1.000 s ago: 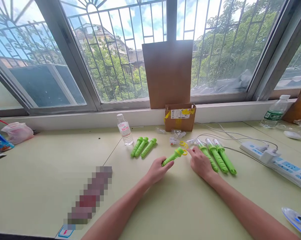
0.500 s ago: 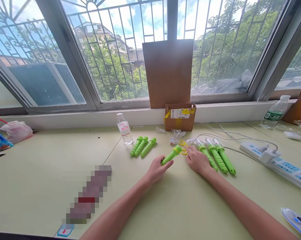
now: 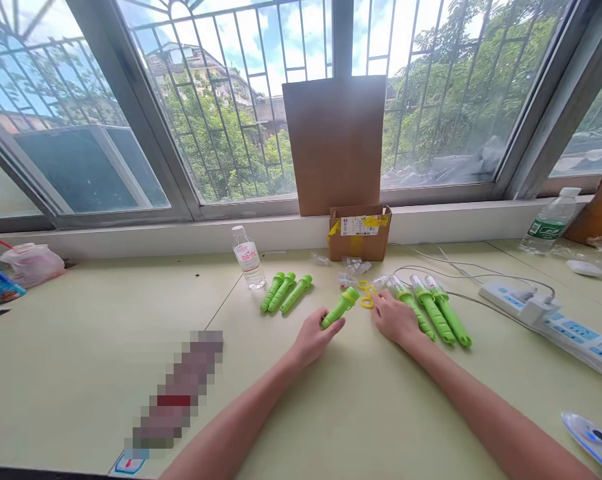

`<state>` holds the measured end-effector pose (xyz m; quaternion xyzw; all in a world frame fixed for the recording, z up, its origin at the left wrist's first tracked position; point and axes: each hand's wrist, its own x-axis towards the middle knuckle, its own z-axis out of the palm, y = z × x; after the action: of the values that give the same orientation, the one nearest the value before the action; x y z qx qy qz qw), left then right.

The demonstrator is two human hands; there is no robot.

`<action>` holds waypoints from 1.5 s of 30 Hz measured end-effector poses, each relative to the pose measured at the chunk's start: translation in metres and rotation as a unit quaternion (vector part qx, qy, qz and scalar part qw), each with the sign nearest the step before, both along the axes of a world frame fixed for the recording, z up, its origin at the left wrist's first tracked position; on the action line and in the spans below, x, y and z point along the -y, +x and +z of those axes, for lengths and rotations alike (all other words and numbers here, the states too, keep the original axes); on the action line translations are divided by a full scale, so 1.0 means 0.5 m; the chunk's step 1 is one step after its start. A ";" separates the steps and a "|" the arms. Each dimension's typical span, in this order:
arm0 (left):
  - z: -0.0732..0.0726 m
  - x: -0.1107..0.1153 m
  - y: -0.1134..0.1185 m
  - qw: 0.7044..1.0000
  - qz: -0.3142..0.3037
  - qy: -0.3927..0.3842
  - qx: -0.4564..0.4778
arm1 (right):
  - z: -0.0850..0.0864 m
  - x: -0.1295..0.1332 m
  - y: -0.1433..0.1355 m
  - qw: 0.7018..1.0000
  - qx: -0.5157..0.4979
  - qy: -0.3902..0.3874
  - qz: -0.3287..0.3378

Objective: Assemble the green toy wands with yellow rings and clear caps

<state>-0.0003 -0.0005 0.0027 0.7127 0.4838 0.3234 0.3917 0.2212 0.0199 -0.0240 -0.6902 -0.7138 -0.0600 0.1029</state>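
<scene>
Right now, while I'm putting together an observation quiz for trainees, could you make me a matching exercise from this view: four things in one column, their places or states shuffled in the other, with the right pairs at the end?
Things
1. left hand
2. yellow rings
3. power strip
4. cardboard box

Places and states
A. just beside the fingers of the right hand
B. in front of a tall brown panel
C. closed around a green tube
D. on the right side of the table, with plugs in it

Pairs: 1-C, 2-A, 3-D, 4-B
</scene>
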 end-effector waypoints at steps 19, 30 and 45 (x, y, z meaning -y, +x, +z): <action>0.005 0.001 0.000 1.000 0.005 -0.015 0.003 | -0.011 -0.003 0.015 0.999 -0.037 0.027 -0.018; 0.003 0.001 0.002 1.000 0.008 -0.005 0.006 | -0.016 0.012 0.025 0.959 -0.204 0.140 0.136; 0.001 0.001 -0.001 1.000 0.000 -0.004 0.005 | -0.011 0.035 0.011 0.905 -0.334 0.206 0.166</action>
<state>-0.0007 -0.0010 0.0034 0.7097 0.4830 0.3251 0.3967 0.2267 0.0027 -0.0292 -0.5052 -0.7135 0.0463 0.4832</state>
